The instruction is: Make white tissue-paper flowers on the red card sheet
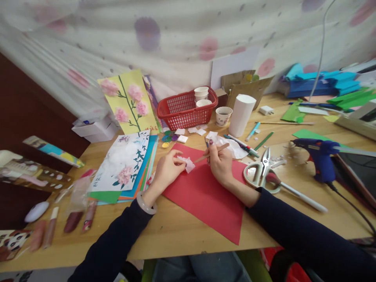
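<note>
My left hand (170, 168) pinches a small crumpled piece of pale pink tissue paper (188, 166) between thumb and fingertips. My right hand (219, 162) is closed around a thin, light wooden stick (200, 158), its tapered end pointing left close to the tissue. Whether the tip touches the tissue I cannot tell. Beneath both hands lies a sheet of red paper (210, 203) on the wooden table. Small white paper squares (182, 139) and little colored paint dishes (169, 137) sit just beyond the red sheet.
Past the sheet stand a red basket (188, 115) with paper cups, a lone cup (223, 116) and a white roll (241, 115). Scissors (260, 172) and a blue glue gun (320, 154) lie right. At left, a flower picture (120, 160) tops colored papers; a yellow flower card (129, 103) leans behind.
</note>
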`<state>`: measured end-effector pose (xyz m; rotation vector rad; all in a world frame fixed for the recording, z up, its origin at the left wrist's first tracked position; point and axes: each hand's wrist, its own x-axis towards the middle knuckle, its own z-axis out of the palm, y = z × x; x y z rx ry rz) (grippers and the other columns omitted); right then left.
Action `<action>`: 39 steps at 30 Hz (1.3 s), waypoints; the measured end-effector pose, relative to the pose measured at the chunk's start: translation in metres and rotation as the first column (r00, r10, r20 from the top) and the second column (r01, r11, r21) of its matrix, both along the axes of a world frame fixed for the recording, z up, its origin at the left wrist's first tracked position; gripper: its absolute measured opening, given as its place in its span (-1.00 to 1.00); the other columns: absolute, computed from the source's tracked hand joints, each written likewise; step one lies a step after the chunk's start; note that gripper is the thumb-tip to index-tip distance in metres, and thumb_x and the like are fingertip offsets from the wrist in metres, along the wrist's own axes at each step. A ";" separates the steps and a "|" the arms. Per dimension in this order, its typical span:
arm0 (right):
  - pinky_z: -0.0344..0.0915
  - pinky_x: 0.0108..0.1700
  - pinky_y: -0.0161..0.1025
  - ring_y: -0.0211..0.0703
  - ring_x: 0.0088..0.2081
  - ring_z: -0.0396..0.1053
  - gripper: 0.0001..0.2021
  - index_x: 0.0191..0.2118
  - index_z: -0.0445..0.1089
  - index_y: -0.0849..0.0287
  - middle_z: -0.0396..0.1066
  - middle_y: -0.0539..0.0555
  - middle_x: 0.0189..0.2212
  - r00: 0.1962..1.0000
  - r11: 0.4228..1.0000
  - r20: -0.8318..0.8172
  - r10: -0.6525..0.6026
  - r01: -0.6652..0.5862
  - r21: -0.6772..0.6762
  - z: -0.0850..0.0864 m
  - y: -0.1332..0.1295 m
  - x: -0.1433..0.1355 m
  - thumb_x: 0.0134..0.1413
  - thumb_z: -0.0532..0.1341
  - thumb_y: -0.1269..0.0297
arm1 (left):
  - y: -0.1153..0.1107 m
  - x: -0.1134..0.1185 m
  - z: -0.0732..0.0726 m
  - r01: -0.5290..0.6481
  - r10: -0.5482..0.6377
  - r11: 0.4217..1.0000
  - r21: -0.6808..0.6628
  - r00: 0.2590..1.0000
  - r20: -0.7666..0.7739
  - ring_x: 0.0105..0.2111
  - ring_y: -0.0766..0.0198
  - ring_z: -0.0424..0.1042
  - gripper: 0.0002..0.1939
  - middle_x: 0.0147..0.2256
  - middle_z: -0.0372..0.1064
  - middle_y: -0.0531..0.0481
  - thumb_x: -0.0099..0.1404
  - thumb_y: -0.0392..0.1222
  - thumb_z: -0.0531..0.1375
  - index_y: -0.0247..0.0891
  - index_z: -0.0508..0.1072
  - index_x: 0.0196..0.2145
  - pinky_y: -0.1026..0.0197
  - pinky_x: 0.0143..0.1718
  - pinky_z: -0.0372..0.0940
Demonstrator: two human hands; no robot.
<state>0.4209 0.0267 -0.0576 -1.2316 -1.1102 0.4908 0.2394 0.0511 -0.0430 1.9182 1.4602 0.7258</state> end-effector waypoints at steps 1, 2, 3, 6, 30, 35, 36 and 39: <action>0.12 -0.57 -0.31 -0.28 -0.67 0.21 -0.39 -0.62 0.37 0.17 0.24 -0.02 -0.76 0.999 1.000 0.045 0.029 -0.029 0.005 0.000 0.000 -0.001 0.24 0.01 -0.20 | 0.000 0.000 0.001 -0.005 0.005 1.000 0.007 1.000 -0.005 -0.23 0.11 0.60 -0.64 -0.34 0.62 -0.02 0.11 -0.31 0.23 -0.19 0.40 -0.10 0.17 -0.23 0.40; 0.12 -0.57 -0.31 -0.28 -0.66 0.22 -0.39 -0.61 0.38 0.17 0.24 -0.02 -0.75 0.995 0.998 0.084 0.058 -0.059 0.008 -0.001 -0.001 -0.002 0.26 0.00 -0.18 | -0.001 0.000 0.002 -0.008 0.008 1.000 0.011 1.000 -0.006 -0.23 0.11 0.60 -0.65 -0.34 0.62 -0.02 0.11 -0.30 0.24 -0.19 0.41 -0.10 0.17 -0.24 0.40; 0.13 -0.56 -0.31 -0.29 -0.66 0.22 -0.40 -0.60 0.38 0.18 0.25 -0.02 -0.75 0.990 0.996 0.115 0.084 -0.086 0.010 -0.001 -0.002 -0.003 0.27 0.00 -0.15 | -0.001 0.000 0.003 -0.010 0.010 1.000 0.013 1.000 -0.003 -0.24 0.11 0.60 -0.66 -0.35 0.62 -0.01 0.12 -0.29 0.24 -0.19 0.41 -0.11 0.17 -0.24 0.40; 0.13 -0.56 -0.33 -0.31 -0.68 0.22 -0.44 -0.58 0.39 0.19 0.27 -0.03 -0.74 0.978 0.989 0.146 0.147 -0.149 0.005 -0.002 -0.003 -0.006 0.31 0.01 -0.08 | -0.001 0.002 0.005 0.007 -0.007 1.000 0.021 1.000 0.025 -0.27 0.13 0.59 -0.67 -0.35 0.61 0.00 0.13 -0.28 0.24 -0.19 0.40 -0.11 0.15 -0.22 0.40; 0.20 -0.46 -0.31 -0.23 -0.56 0.34 -0.43 -0.51 0.44 0.15 0.42 0.06 -0.61 0.861 0.965 0.438 0.259 -0.246 -0.088 -0.006 -0.008 -0.009 0.32 -0.05 -0.11 | -0.035 -0.048 0.002 0.137 -0.104 0.990 0.022 0.837 -0.538 0.30 -0.26 0.03 0.05 0.31 0.06 -0.44 0.08 0.12 0.36 -0.24 -0.06 0.37 -0.38 0.22 -0.19; 0.15 -0.56 -0.33 -0.28 -0.67 0.27 -0.43 -0.53 0.44 0.18 0.31 0.00 -0.73 0.971 0.983 0.156 0.184 -0.179 -0.042 -0.001 -0.007 -0.008 0.31 -0.02 -0.11 | -0.035 -0.046 0.005 0.114 -0.088 0.993 0.013 0.829 -0.552 0.30 -0.28 0.05 0.07 0.31 0.07 -0.42 0.06 0.12 0.38 -0.23 -0.04 0.36 -0.38 0.22 -0.17; 0.15 -0.57 -0.33 -0.30 -0.68 0.25 -0.43 -0.54 0.42 0.18 0.30 -0.01 -0.74 0.980 0.987 0.113 0.163 -0.161 -0.022 0.000 -0.007 -0.007 0.31 -0.01 -0.11 | -0.035 -0.046 0.005 0.114 -0.089 0.993 0.012 0.828 -0.554 0.30 -0.28 0.04 0.07 0.31 0.07 -0.42 0.06 0.13 0.38 -0.24 -0.03 0.36 -0.38 0.22 -0.16; 0.14 -0.59 -0.33 -0.31 -0.70 0.23 -0.44 -0.56 0.40 0.18 0.28 -0.03 -0.75 0.991 0.992 0.048 0.124 -0.124 -0.011 0.000 -0.008 -0.005 0.28 0.03 -0.13 | -0.037 -0.044 0.003 0.123 -0.085 0.992 0.032 0.829 -0.553 0.30 -0.28 0.03 0.07 0.30 0.08 -0.42 0.06 0.15 0.38 -0.26 -0.02 0.36 -0.38 0.22 -0.15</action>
